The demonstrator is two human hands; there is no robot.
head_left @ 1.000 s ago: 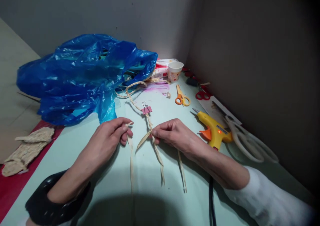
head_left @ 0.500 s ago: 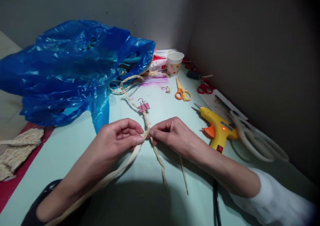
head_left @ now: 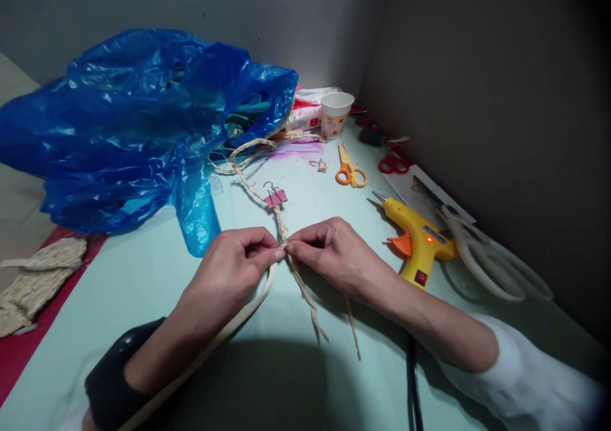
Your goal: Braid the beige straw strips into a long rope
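Observation:
A pale straw-coloured braid [head_left: 280,223] runs toward me from under a pink binder clip [head_left: 275,198]. My left hand [head_left: 238,259] pinches the near end of the braid between thumb and index finger. Right beside it, my right hand [head_left: 329,253] pinches the same spot, so both sets of fingertips nearly touch. One long flat strand [head_left: 252,305] hangs from my left fingers and trails along the left forearm. Another loose strand [head_left: 310,302] drops below my right fingers, and a thin strand end [head_left: 353,330] shows under the right wrist. The exact crossing is hidden by the fingertips.
Right of my hands lies a yellow glue gun [head_left: 415,237], its light on, beside large white-handled scissors [head_left: 487,259]. Farther back are orange-handled scissors [head_left: 351,170], red-handled scissors [head_left: 394,162] and a paper cup [head_left: 337,114]. A blue plastic bag [head_left: 138,119] fills the back left, with woven pieces [head_left: 42,284] below.
My left hand has turned and its fingertips have closed in against the right ones at the braid. The left wristband shows more. My right hand keeps its pinch almost in place.

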